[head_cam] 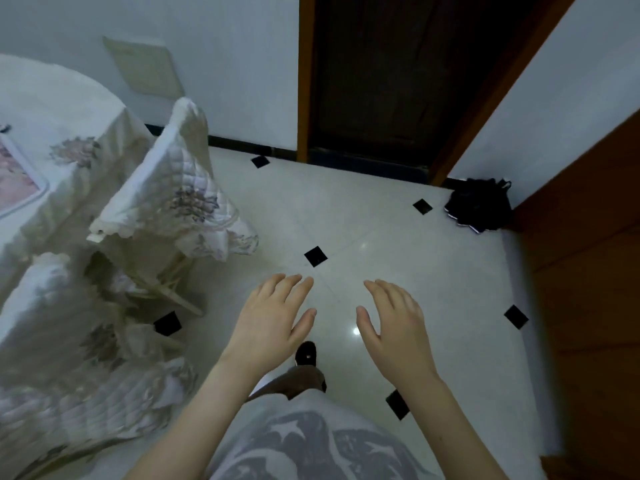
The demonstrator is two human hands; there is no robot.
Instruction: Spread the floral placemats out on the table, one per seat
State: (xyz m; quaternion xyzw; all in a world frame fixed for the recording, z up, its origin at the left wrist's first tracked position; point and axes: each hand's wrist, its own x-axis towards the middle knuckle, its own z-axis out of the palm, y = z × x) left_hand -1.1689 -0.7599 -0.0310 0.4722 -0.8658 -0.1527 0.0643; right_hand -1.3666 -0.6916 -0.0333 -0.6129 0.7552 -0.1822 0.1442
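Note:
One floral placemat (15, 174), pink with a pale border, lies on the table (52, 109) at the far left edge of view, partly cut off. The table wears a cream floral cloth. My left hand (270, 320) and my right hand (394, 327) hover side by side over the tiled floor, palms down, fingers apart, holding nothing. Both are well to the right of the table.
Two chairs with quilted floral covers, one (176, 195) near the table corner and one (69, 341) closer to me, stand on the left. A dark doorway (398, 81) is ahead. A black bag (479, 207) sits by the wall. Wooden furniture (588, 271) lines the right.

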